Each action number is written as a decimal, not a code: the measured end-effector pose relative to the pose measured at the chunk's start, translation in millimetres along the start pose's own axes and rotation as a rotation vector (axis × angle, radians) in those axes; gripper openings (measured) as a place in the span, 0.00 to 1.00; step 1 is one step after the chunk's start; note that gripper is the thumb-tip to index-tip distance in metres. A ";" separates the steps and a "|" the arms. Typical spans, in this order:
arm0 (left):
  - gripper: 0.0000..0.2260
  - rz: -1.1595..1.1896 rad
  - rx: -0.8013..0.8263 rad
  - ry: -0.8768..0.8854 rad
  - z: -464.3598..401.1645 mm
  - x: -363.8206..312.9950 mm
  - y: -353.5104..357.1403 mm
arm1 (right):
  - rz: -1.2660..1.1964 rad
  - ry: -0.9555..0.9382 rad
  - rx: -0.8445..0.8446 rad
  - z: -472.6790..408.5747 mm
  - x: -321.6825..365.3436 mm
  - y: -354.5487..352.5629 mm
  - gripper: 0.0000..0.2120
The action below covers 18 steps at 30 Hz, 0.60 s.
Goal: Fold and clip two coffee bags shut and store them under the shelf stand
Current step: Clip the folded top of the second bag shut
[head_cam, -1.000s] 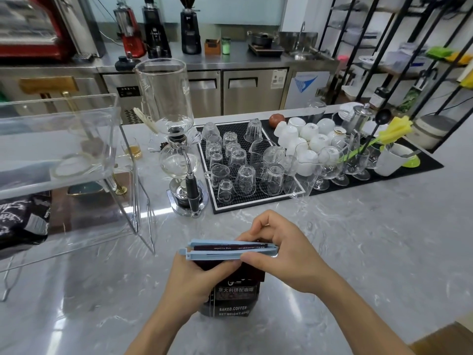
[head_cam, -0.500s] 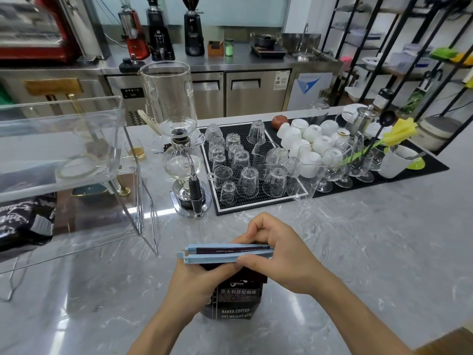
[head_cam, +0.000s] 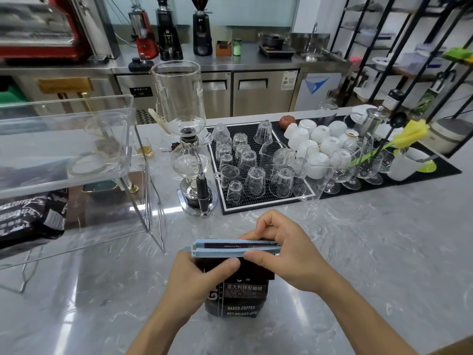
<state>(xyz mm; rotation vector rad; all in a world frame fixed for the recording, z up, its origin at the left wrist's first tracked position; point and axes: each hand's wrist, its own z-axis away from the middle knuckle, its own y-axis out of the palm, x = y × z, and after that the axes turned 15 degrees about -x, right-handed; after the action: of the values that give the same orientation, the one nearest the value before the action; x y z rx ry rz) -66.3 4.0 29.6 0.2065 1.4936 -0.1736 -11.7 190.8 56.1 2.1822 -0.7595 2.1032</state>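
A black coffee bag (head_cam: 236, 295) stands upright on the marble counter in front of me. A light blue clip (head_cam: 234, 249) lies across its folded top, the dark fold showing between the clip's two bars. My left hand (head_cam: 197, 280) grips the bag's upper left side, thumb just under the clip. My right hand (head_cam: 284, 254) pinches the clip's right end between thumb and fingers. A second black coffee bag (head_cam: 30, 219) lies under the clear acrylic shelf stand (head_cam: 76, 160) at the far left.
A glass siphon brewer (head_cam: 189, 139) stands behind the bag. To its right, a black mat (head_cam: 261, 203) carries several upturned glasses, then white cups (head_cam: 314, 142) and stemmed glasses. A wire rack leg (head_cam: 25, 272) stands at the left front.
Both hands stay on the bag and clip. The clip's bars look closer together over the fold, and my right thumb presses along its front edge.
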 end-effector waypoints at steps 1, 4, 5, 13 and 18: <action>0.10 0.030 -0.034 0.021 -0.5 3.0 -4.4 | 0.003 0.000 0.001 0.0 0.0 -0.6 0.16; 0.10 0.102 -0.177 0.011 -2.1 8.9 -15.3 | 0.016 0.005 -0.001 -0.2 -0.1 -0.6 0.16; 0.09 0.116 -0.205 0.025 -3.2 11.2 -17.8 | 0.016 0.006 0.000 -0.3 -0.1 -0.6 0.17; 0.09 0.050 -0.255 0.075 -1.0 7.7 -22.6 | 0.007 0.006 0.023 -1.6 1.7 -1.7 0.17; 0.04 0.129 -0.271 0.042 -2.2 2.6 -22.8 | 0.007 0.009 0.027 -1.6 0.6 -1.9 0.17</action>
<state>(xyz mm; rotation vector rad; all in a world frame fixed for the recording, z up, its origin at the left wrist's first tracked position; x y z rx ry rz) -73.7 -17.7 26.3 0.0875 1.5230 0.1376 -12.6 192.8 57.4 2.1851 -0.7437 2.1379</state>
